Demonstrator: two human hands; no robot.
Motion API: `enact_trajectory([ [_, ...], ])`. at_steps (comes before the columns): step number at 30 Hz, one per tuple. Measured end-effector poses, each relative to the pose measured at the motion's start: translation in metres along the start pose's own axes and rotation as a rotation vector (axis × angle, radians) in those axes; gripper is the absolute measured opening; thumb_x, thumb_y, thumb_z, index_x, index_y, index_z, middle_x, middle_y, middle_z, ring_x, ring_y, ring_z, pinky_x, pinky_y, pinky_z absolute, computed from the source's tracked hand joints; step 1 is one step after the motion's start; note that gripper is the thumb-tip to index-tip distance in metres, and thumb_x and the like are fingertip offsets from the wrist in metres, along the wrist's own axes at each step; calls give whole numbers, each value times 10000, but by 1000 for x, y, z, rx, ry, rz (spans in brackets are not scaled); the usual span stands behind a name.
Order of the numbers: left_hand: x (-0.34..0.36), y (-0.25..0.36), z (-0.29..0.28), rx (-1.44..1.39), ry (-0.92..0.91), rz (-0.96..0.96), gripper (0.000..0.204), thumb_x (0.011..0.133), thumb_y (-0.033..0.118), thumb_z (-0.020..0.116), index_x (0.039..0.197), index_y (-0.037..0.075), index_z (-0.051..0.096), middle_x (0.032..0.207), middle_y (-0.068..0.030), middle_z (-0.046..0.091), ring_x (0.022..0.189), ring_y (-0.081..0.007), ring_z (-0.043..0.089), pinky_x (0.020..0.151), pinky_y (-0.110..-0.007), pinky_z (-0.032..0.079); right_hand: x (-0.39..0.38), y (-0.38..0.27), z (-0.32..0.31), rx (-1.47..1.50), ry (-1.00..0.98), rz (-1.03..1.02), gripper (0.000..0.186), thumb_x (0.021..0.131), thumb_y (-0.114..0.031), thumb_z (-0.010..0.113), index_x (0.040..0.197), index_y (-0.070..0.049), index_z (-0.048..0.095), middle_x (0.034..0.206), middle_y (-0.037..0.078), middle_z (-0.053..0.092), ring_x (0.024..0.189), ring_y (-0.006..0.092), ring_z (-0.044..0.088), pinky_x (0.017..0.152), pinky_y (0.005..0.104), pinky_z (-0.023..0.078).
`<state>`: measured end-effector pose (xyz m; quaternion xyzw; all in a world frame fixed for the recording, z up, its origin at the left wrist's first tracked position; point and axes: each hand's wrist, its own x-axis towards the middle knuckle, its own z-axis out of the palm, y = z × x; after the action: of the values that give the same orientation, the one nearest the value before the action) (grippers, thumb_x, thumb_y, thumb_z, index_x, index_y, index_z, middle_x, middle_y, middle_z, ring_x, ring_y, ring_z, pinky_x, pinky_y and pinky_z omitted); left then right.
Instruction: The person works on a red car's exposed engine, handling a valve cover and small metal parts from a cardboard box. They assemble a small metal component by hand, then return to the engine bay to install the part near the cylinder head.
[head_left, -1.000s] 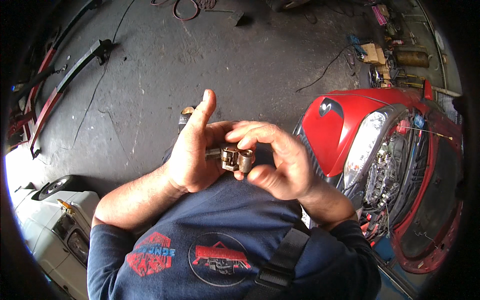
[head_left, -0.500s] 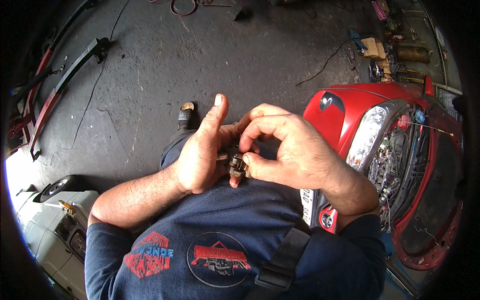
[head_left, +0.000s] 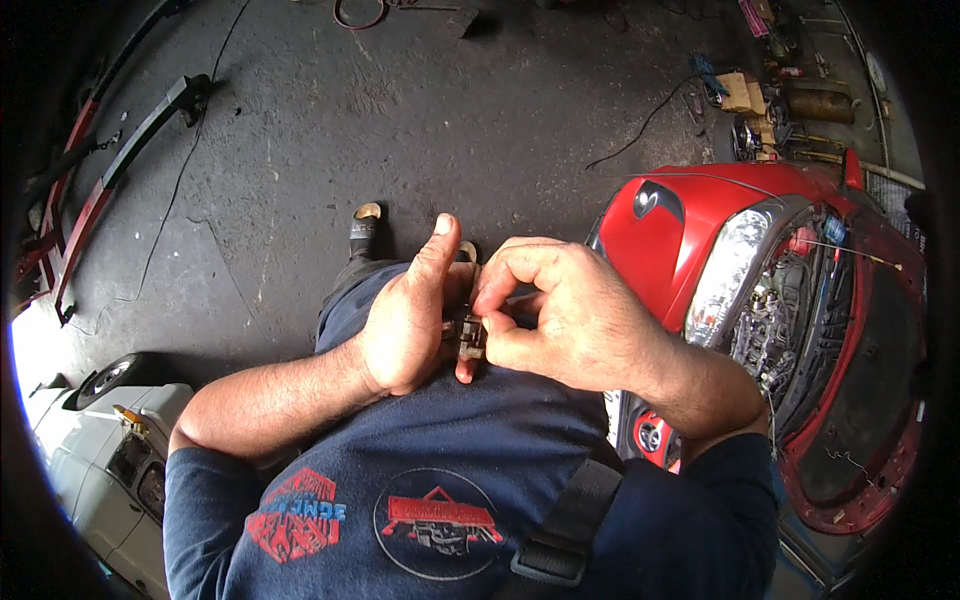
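A small metal part (head_left: 470, 336), brownish and silvery with stepped edges, sits between my two hands in front of my belly. My left hand (head_left: 405, 325) cradles it from below and the left side; its thumb points up, apart from the part, and one fingertip shows under it. My right hand (head_left: 555, 305) pinches at the part's right and upper side with thumb and forefinger. Whether a smaller piece is between those fingertips cannot be made out. The curled fingers hide much of the part, so its exact kind is unclear.
At my right stands a red car (head_left: 680, 230) with its engine bay open. A pale vehicle (head_left: 120, 480) is at the lower left. Red and black lift arms (head_left: 130, 150) lie at the far left. Cardboard (head_left: 742, 93) and assorted parts line the right wall. A thin cable crosses the floor.
My right fingertips have shifted slightly left and down against the part, and my left thumb sits a little lower. The view has moved slightly. Both hands keep their hold.
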<state>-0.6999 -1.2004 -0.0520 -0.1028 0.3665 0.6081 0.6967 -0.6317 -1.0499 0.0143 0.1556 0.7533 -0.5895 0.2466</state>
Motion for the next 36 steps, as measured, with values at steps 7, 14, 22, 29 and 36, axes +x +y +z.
enact_trajectory([
  [7,-1,-2,-3,-50,-104,87,788,948,693,202,949,9,594,723,-79,570,536,-133,533,460,-242,437,-10,-2,3,195,-1,-83,145,790,77,657,918,47,595,1090,133,546,1062,189,599,900,280,521],
  [14,-1,-5,0,6,-34,182,740,959,677,188,862,45,560,713,-66,562,517,-114,490,452,-237,408,-13,-2,4,-82,81,-140,153,769,108,627,905,44,598,1034,122,577,999,179,628,862,271,534],
  [22,0,-7,-4,26,-10,191,626,999,599,192,775,92,482,653,-34,490,495,-106,454,445,-239,398,-6,10,9,2,95,-149,144,765,127,614,884,48,595,1026,115,582,940,164,634,825,262,544],
  [29,3,-5,-9,25,12,173,622,991,596,273,865,61,563,736,-39,548,591,-107,508,484,-240,411,-3,5,9,-132,150,-225,139,737,78,662,848,12,612,948,104,625,931,184,634,817,290,534],
  [36,11,-3,-11,97,3,204,671,986,594,304,911,4,616,805,-109,618,744,-174,584,672,-300,481,-2,-2,10,-330,252,-352,160,680,17,707,803,-38,619,865,79,652,898,247,627,847,363,479],
])
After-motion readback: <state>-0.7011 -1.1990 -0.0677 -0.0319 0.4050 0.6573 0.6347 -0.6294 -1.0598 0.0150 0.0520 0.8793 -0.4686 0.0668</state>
